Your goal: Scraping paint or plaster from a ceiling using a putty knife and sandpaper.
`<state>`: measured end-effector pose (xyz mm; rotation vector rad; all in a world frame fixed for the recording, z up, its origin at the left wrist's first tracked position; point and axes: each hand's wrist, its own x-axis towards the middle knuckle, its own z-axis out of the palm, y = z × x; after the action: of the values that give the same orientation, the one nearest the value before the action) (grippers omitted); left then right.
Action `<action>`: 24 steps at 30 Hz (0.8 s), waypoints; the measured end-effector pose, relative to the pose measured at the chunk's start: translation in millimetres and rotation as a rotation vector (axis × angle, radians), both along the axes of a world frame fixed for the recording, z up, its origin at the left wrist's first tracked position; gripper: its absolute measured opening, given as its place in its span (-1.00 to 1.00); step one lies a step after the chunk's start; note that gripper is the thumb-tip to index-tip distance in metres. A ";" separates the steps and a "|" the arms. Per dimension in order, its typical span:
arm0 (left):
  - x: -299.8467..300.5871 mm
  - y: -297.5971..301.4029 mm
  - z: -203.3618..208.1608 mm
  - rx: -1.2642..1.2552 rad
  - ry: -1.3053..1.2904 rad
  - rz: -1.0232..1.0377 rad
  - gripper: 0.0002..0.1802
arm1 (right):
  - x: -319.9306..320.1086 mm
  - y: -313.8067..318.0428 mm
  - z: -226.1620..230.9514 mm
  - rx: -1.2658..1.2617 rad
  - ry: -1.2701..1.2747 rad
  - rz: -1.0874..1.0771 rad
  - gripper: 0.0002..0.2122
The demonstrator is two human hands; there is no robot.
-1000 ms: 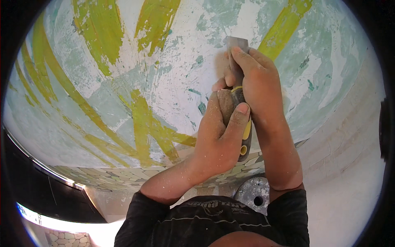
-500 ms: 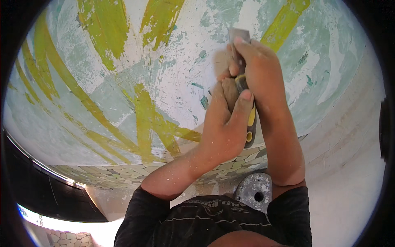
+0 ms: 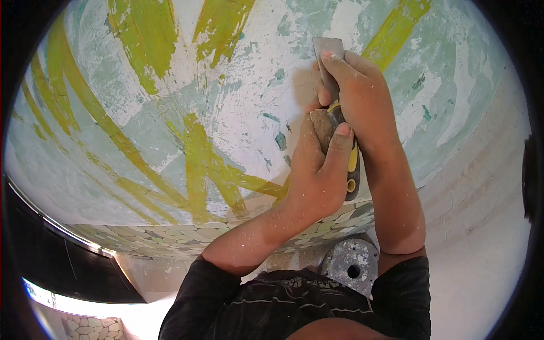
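Both my hands are on a scraper [image 3: 328, 46] with a flat grey metal blade pointing up and a black and yellow handle. Around the handle, my left hand [image 3: 318, 175] is closed, its thumb pressed along the side. A rough brown piece [image 3: 322, 126], perhaps folded sandpaper or a stone, also sits in that hand against the handle. Higher up, my right hand [image 3: 365, 93] grips the blade, its thumb on the face near the edge; its other fingers are partly hidden. Pale specks and dust cover both hands.
Ahead stands a wall [image 3: 249, 90] with patchy pale green, white and yellow-green paint, partly scraped. A stone-patterned band [image 3: 170, 239] runs along its foot. Below my hands is a grey, paint-spotted stool [image 3: 350, 262] with a round hole. A dark panel [image 3: 68, 260] lies at left.
My hands and the scraper have shifted slightly to the right. The blade has turned a little, so more of its face shows. Both hands keep their hold.
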<state>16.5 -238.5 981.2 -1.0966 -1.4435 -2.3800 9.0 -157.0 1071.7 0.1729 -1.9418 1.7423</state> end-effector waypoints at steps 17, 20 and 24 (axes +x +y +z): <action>10.2 5.7 4.1 0.093 -0.128 -0.137 -0.50 | -6.6 12.9 -6.6 0.180 -0.008 -0.049 -0.72; 9.5 5.6 -3.4 0.101 -0.096 -0.119 -0.47 | -4.9 7.2 -5.5 0.181 0.015 -0.009 -0.72; 12.0 5.6 -9.6 0.072 -0.100 -0.110 -0.48 | -5.8 10.4 -12.7 0.153 -0.045 0.001 -0.72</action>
<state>28.6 -232.9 971.6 -1.0812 -1.3485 -2.5756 3.2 -146.6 1059.0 0.1903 -2.1091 1.6107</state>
